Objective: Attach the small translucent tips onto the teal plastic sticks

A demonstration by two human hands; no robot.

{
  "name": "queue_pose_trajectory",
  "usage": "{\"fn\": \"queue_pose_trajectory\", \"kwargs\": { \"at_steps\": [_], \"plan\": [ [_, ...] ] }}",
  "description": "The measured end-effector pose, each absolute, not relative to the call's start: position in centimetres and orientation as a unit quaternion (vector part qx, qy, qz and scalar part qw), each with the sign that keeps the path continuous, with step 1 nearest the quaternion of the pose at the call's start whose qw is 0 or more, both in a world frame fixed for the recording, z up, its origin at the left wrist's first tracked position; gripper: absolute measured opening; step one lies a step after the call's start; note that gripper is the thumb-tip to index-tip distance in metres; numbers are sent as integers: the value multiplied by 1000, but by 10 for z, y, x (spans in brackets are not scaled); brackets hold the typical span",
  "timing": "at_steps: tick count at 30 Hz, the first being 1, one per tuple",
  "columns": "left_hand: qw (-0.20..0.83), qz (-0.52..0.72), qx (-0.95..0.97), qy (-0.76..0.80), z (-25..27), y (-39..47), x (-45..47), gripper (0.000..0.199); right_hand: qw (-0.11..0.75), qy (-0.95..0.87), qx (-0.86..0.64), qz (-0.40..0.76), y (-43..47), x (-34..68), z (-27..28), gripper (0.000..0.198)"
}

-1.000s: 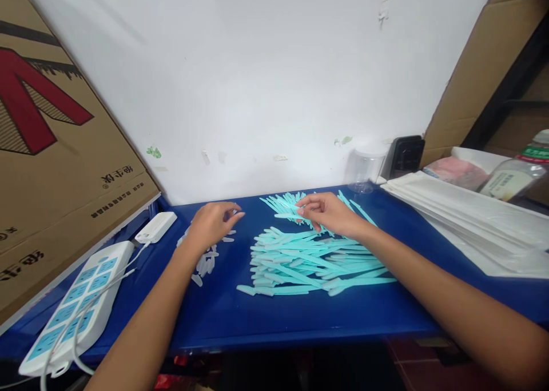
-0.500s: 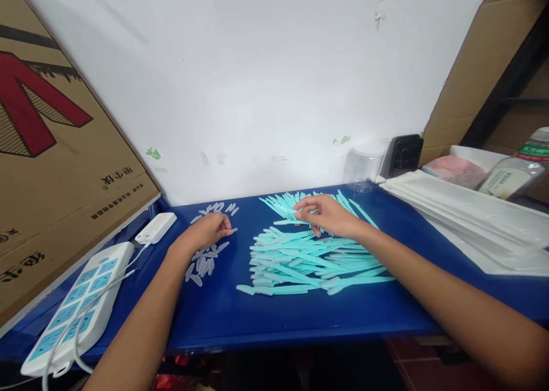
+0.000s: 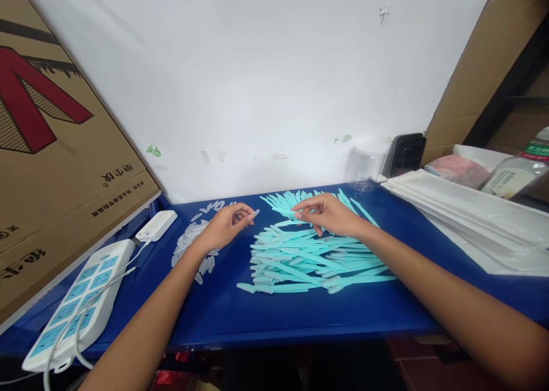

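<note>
Between thumb and fingertips, my left hand (image 3: 235, 222) pinches a small translucent plastic cap (image 3: 256, 214), its tip pointing right. Loose caps of the same sort (image 3: 189, 238) are scattered beneath and behind that hand. My right hand (image 3: 321, 212) is closed on a turquoise eyebrow razor (image 3: 289, 211), its end pointing left toward the cap; cap and razor are apart. Below my right hand lies a heap of turquoise razors with whitish covered ends (image 3: 295, 259). Another group of thin turquoise razors (image 3: 281, 201) lies behind it, partly hidden by the hand.
A white power strip (image 3: 81, 305) with cables and a white adapter (image 3: 156, 226) lie at left, beside a cardboard box (image 3: 64, 168). A clear plastic jar (image 3: 364, 168) stands by the wall. Stacked white sheets (image 3: 467, 219) and a bottle (image 3: 517, 171) are at right.
My left hand has moved right and slightly up with the cap, away from the loose caps and closer to my right hand. The right hand has barely moved.
</note>
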State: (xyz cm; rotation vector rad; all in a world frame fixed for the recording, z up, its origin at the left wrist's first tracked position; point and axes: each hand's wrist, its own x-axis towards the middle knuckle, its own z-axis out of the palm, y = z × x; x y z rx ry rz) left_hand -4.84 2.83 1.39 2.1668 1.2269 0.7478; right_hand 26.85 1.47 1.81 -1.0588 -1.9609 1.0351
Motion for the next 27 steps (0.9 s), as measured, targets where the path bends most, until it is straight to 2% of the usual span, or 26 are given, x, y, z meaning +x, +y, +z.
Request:
{"fn": "queue_pose_trajectory", "kwargs": {
  "at_steps": [13, 27],
  "plan": [
    [301, 347, 773, 438, 21, 10, -27, 35, 293, -756, -419, 408, 4, 264, 29, 42],
    [290, 353, 770, 445, 20, 11, -28, 36, 297, -757, -426, 396, 4, 264, 29, 40]
  ]
}}
